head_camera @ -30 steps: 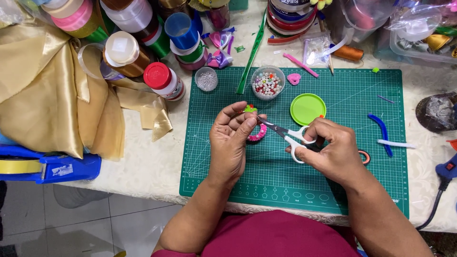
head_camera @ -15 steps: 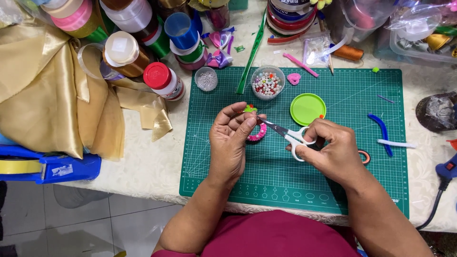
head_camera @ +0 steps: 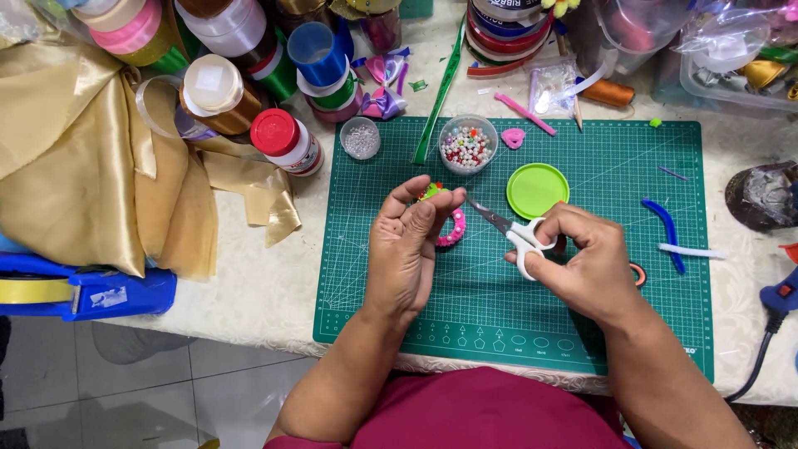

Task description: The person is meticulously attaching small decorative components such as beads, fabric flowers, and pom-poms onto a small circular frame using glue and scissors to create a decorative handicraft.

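Observation:
My left hand (head_camera: 409,243) is raised over the green cutting mat (head_camera: 632,333), its fingertips pinching a small pink beaded piece (head_camera: 453,229) with a green and red bit at its top. In my right hand (head_camera: 586,264) are small white-handled scissors (head_camera: 509,229), whose blades point left at that piece, close to my left fingertips. Both hands hover near the mat's middle. My left palm hides most of the piece.
A round tub of mixed beads (head_camera: 467,144), a green lid (head_camera: 536,189), a small jar of pale beads (head_camera: 361,138) and a pink heart (head_camera: 513,137) lie on the mat. Blue (head_camera: 667,226) and white (head_camera: 692,251) pipe cleaners lie right. Ribbon spools, bottles and gold cloth (head_camera: 75,166) crowd the left.
Both hands stay almost where they were. The scissor tips have edged slightly closer to the pink piece; my left fingers have shifted a little on it.

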